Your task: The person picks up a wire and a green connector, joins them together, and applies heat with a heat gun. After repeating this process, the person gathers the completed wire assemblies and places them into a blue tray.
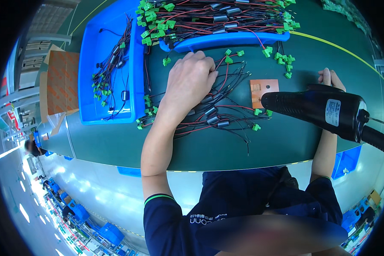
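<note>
My left hand (190, 79) is closed, knuckles up, above a pile of black and red cables (211, 113) with green connectors and dark cylindrical cores. A red-wired cable with a green connector (228, 60) runs out from its curled fingers; the grip itself is hidden underneath. My right hand (331, 80) is at the right, mostly behind a black electric screwdriver (318, 109); only a few bent fingers show, and I cannot tell whether it touches the tool. Below the screwdriver's narrow end lies a small copper-coloured block (260, 87) with cut-out slots, between the cable pile and my right hand.
A blue bin (138, 98) with several cables stands at the left. Behind, a blue tray (226, 39) is heaped with more cables; green connectors (284, 59) hang over its right side. A cardboard box (62, 81) sits farther left. The green table's front edge (260, 167) runs before me.
</note>
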